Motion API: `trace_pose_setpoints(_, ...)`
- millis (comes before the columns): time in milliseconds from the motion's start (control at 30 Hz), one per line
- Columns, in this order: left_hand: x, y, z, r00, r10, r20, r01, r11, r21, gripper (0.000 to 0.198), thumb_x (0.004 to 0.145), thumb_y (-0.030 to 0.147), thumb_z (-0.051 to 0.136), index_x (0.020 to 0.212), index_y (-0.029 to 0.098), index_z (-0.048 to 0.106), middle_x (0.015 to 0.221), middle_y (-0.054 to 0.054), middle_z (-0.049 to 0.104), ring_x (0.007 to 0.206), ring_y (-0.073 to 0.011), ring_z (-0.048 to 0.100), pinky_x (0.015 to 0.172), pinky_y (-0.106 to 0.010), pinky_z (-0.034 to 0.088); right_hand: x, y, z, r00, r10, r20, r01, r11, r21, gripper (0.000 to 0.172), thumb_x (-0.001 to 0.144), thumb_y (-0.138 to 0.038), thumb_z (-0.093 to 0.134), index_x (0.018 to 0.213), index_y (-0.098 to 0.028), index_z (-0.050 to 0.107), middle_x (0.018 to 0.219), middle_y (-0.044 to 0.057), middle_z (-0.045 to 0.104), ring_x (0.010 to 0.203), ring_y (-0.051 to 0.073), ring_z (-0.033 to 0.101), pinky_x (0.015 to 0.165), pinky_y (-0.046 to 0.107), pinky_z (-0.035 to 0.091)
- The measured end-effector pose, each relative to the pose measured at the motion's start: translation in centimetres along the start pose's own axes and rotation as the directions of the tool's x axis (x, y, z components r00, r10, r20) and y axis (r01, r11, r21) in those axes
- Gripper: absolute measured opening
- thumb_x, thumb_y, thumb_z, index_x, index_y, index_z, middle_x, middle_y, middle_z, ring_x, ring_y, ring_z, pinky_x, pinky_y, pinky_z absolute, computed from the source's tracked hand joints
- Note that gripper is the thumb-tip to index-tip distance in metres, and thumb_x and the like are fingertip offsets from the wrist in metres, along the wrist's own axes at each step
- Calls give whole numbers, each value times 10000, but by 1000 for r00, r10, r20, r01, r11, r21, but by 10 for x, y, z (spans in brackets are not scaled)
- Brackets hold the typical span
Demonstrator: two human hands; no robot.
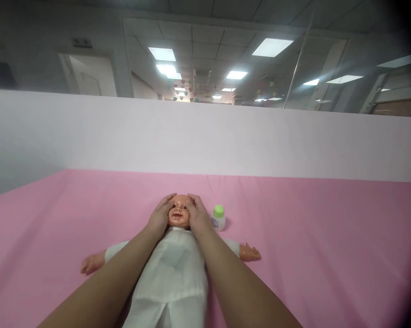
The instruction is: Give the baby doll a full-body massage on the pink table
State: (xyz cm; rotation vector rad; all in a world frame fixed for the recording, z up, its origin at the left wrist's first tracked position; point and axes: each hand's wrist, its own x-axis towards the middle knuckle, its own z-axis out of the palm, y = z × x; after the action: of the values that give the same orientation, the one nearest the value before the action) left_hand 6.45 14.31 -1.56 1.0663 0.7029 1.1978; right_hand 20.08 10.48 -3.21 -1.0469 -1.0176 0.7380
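Note:
A baby doll [173, 266] in white clothes lies on its back on a pink sheet, arms spread to both sides. My left hand [160, 216] cups the left side of its head, fingers curved along it towards the top. On the other side, my right hand [197, 214] cups the head the same way, its thumb near the doll's eye. The doll's face shows between my hands; the sides of its head are hidden. Just right of my right hand stands a small clear bottle [218, 222] with a green cap, touching neither hand.
The pink sheet [311, 237] covers the surface under the doll, with slight creases. A plain white wall or panel [225, 141] runs along the back edge. Above it are glass panes, a doorway [91, 75] and lit ceiling panels.

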Motion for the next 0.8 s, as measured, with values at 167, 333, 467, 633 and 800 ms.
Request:
trace_pose_setpoints(167,2,-4,-2,1000,-20,-16,18,996,-88,536,803,308,688,1321,178,640,1230,-124,704,1011,-245,698,848,-332,570,3,11,-1,1000,-7,14,6,996,86,442,818,-371,613,1248,-273,636,1314,7,657,1246,233,579,1110,376,421)
trace_pose_setpoints(333,2,-6,-5,996,9,90,-6,999,-32,623,769,366,775,1346,198,611,1220,-117,698,1008,-256,695,876,-354,560,-3,12,-5,999,-18,28,17,999,45,542,796,-433,685,1306,-270,602,1264,21,674,1198,245,603,1045,367,477)
trace_pose_setpoints(467,4,-11,-6,988,49,147,-50,999,0,644,733,370,824,1313,204,599,1217,-106,673,1024,-259,679,898,-367,546,-2,14,-5,1000,-18,25,18,999,31,602,771,-484,723,1308,-243,599,1224,44,688,1156,250,631,1013,374,504)
trace_pose_setpoints(633,14,-20,-8,990,110,90,-120,987,106,559,761,392,788,1261,207,622,1211,-113,677,1074,-286,667,950,-408,524,7,21,-4,999,35,21,-37,995,90,694,721,-503,773,1326,-209,602,1208,79,710,1106,265,676,978,405,534)
trace_pose_setpoints(800,24,-28,-11,974,223,40,-225,933,282,458,813,393,715,1233,215,674,1295,-119,667,1206,-320,611,1063,-450,447,8,23,-8,993,107,-51,-109,993,-39,700,722,-564,764,1323,-225,645,1251,69,715,1212,303,643,1067,467,482)
